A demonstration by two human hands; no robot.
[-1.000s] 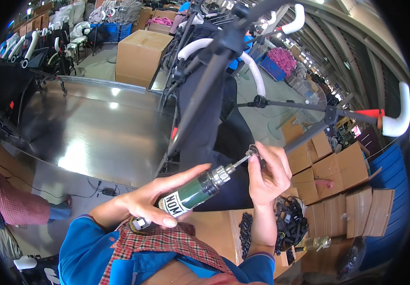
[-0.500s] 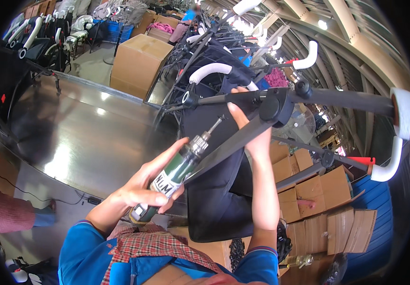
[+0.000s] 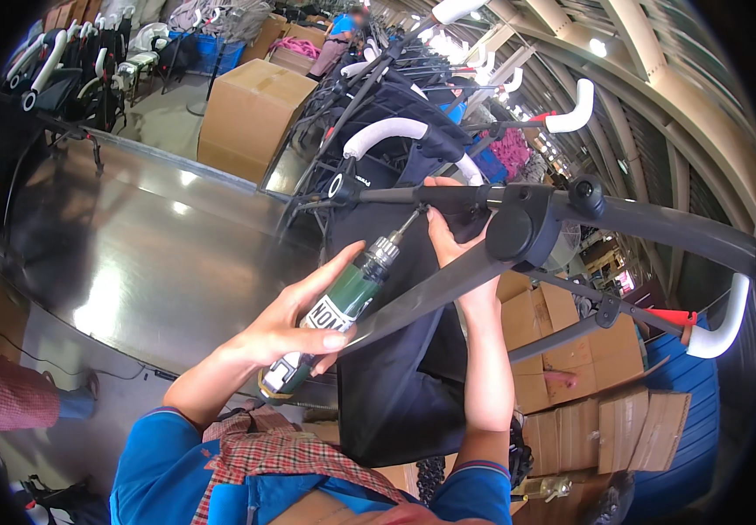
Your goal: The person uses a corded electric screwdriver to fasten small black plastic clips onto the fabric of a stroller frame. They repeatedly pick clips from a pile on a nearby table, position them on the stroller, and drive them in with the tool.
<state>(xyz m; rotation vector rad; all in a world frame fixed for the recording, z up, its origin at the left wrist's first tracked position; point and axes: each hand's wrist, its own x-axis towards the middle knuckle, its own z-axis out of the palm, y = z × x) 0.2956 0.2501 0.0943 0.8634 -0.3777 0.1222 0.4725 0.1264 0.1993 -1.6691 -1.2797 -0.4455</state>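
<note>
My left hand (image 3: 295, 328) is wrapped round a green electric screwdriver (image 3: 347, 293) with a white label. Its thin bit slants up and to the right, the tip at the underside of a dark stroller frame tube (image 3: 386, 196). Whether the tip sits in a screw is too small to tell. Thumb below and fingertips above, my right hand (image 3: 461, 241) grips that tube just right of the tip. A large black joint (image 3: 520, 234) joins it to another tube crossing below. Black fabric (image 3: 395, 350) hangs from the stroller, and a white curved handle (image 3: 386, 133) shows behind.
A shiny metal table (image 3: 176, 254) spreads to the left. Beyond it stands a big cardboard box (image 3: 251, 118). More strollers (image 3: 54, 70) line the far left. Opened cartons (image 3: 570, 350) and a blue bin (image 3: 693, 402) are at the right. A person in pink checks (image 3: 10, 376) stands at the left edge.
The screwdriver has moved up and right, bringing its bit tip to the tube. The frame's right side has dropped slightly in view. My right hand keeps its grip.
</note>
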